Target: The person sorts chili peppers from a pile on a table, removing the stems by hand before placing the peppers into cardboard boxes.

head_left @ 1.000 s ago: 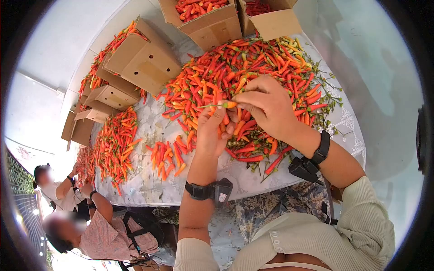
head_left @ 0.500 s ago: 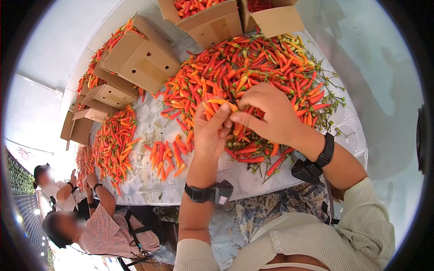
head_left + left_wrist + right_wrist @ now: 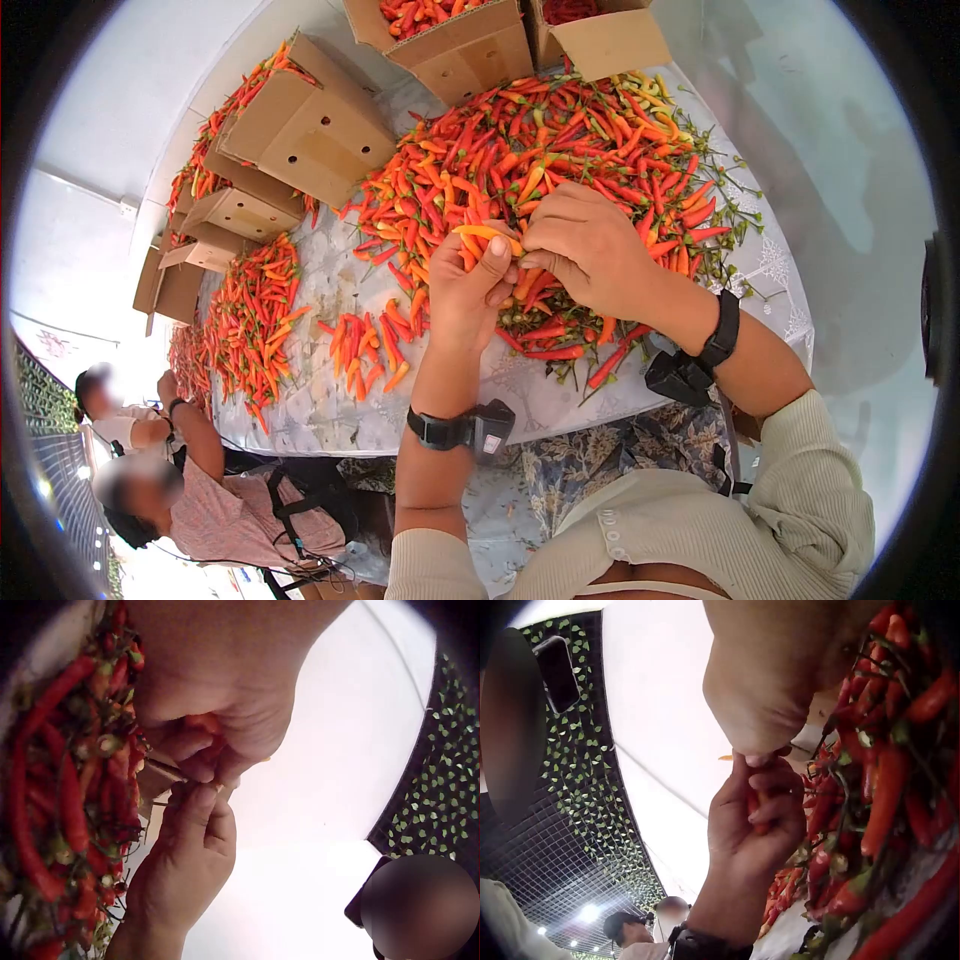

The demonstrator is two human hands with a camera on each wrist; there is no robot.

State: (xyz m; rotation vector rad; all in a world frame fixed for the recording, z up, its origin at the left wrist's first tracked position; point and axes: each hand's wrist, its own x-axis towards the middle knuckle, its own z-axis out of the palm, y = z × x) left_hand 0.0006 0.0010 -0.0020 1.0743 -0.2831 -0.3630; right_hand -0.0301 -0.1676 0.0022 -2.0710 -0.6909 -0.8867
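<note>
My left hand [image 3: 475,285] grips several orange chilies and pinches one orange chili [image 3: 487,233] under its thumb, just above the near edge of the big chili pile [image 3: 560,160]. My right hand [image 3: 585,245] meets it from the right, its fingers curled and pinching at the end of that same chili. In the left wrist view the left hand [image 3: 196,847] comes up from below and the right hand [image 3: 225,705] sits above it, fingertips touching. In the right wrist view the left hand [image 3: 756,817] holds chilies [image 3: 759,804] in its curled fingers.
A patterned tablecloth [image 3: 330,400] covers the table. A small heap of orange chilies [image 3: 365,345] lies to my left, a longer heap [image 3: 255,310] beyond it. Cardboard boxes [image 3: 305,125] of chilies stand along the far side. Two people [image 3: 165,470] sit at the left end.
A second ago my hands held one chili up by stem and tip; now they have dropped closer to the pile and drawn together. The people at the left shifted.
</note>
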